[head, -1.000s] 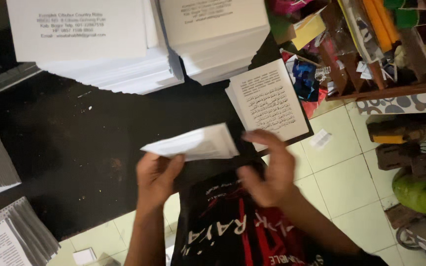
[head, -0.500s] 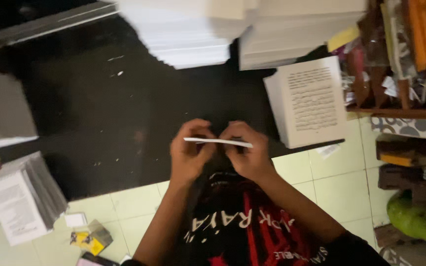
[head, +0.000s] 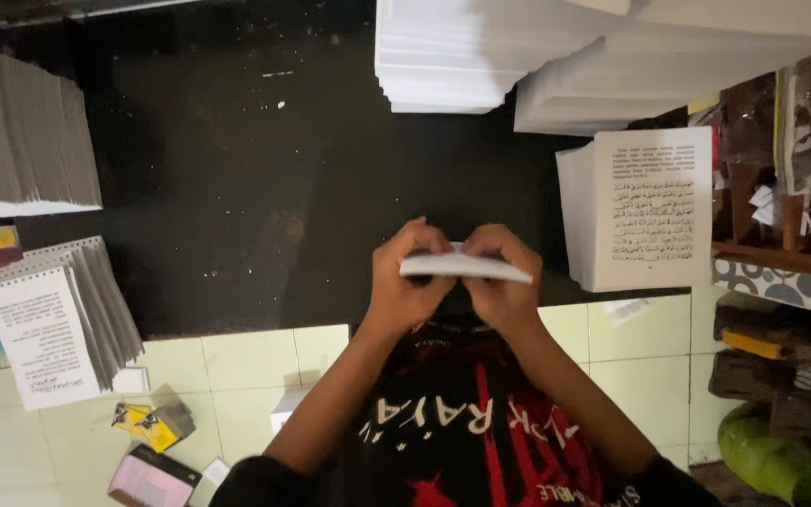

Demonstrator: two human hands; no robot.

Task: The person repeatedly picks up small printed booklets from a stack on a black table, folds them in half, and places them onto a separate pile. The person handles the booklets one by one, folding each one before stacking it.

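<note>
Both of your hands meet at the centre of the view, just above the black and red shirt. Your left hand (head: pixel 408 286) and your right hand (head: pixel 504 282) hold one folded white sheet (head: pixel 466 268) between them. The sheet lies almost flat and edge-on to the camera, over the near edge of the black work surface (head: pixel 218 188). The fingers of each hand are curled together and clamped on the sheet, thumbs below and fingertips on top, and the two hands nearly touch each other.

It seems to me the step in hand is pressing the fold of this sheet. Whether the crease is already sharp, I cannot tell, because the sheet shows only its thin edge.

From the hands, a pile of printed pages (head: pixel 650 211) lies at 2 o'clock, near but apart. Tall white paper stacks (head: pixel 443 56) stand at 12 o'clock, well apart. A grey stack (head: pixel 21 141) lies at 10 o'clock, and spiral-bound booklets (head: pixel 58 319) lie at 9 o'clock, partly on the tiled floor (head: pixel 237 376).

Any next move calls for an even grip, so that the two halves stay edge to edge, and for a free place among the piles before you open your fingers.
</note>
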